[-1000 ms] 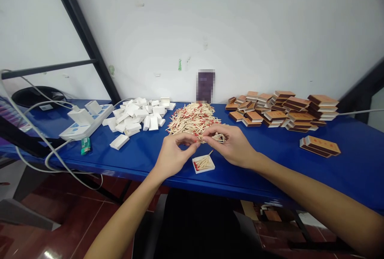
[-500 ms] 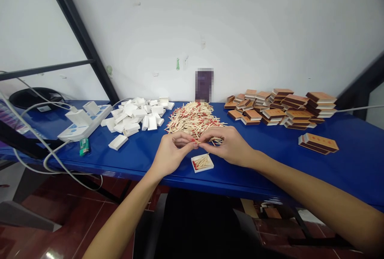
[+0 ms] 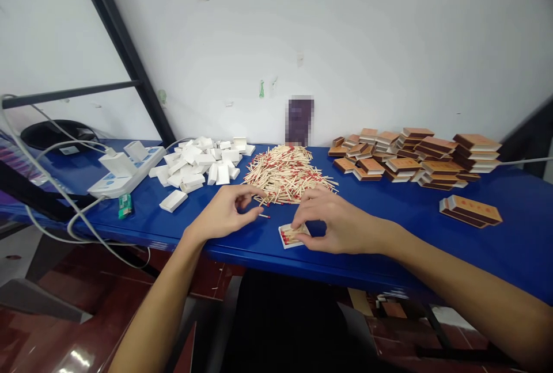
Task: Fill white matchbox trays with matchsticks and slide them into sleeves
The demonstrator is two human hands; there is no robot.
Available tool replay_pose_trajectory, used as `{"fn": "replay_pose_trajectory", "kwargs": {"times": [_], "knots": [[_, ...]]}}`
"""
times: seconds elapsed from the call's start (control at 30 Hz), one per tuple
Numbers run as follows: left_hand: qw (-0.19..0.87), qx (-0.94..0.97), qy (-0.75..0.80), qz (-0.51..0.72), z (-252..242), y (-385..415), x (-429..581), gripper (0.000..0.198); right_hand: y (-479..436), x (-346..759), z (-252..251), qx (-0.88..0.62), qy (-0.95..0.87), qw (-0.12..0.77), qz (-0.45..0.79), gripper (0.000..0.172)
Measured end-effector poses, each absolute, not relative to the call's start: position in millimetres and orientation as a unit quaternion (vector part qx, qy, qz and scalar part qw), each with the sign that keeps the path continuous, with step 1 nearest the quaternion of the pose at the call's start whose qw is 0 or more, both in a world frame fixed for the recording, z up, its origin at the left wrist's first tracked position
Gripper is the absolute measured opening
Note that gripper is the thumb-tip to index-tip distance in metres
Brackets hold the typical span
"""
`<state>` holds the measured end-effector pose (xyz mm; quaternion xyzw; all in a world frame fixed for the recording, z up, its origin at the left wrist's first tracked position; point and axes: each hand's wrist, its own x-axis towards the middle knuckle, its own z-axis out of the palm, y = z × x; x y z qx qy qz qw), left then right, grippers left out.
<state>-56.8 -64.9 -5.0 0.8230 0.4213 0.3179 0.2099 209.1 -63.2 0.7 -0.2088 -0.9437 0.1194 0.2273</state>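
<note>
My right hand reaches over a small white matchbox tray, its thumb and fingers closed on matches that lie in the tray with red heads to the left. The fingers partly cover the tray's right side. My left hand hovers to the left of the tray, thumb and fingers apart. By the left fingertips a single red-tipped match shows on the blue table. Just behind both hands rises a large heap of loose matches.
White empty trays are piled at back left, one tray nearer. Orange-brown matchbox sleeves are stacked at back right, with two sleeves closer. A power strip with cables and a green item sit left on the blue table.
My hands were together above the tray and have parted. My right hand has come down onto the matches in the tray; my left hand has moved left and opened.
</note>
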Motion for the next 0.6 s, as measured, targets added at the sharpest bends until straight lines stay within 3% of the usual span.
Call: {"fn": "replay_pose_trajectory", "kwargs": {"times": [0.2,0.37,0.6], "knots": [[0.18,0.87,0.399,0.226,-7.7,-64.2,-57.2,0.019,-57.1,223.4,12.8,-0.268,-0.939,0.197,0.09,0.019],[0.173,0.867,0.411,0.22,-11.9,-62.4,-53.0,0.017,-46.4,225.5,6.7,-0.264,-0.951,0.142,0.082,0.011],[0.132,0.879,0.407,0.208,-12.4,-63.1,-48.9,0.017,-53.9,215.7,5.5,-0.223,-0.92,0.291,0.141,0.008]]}}
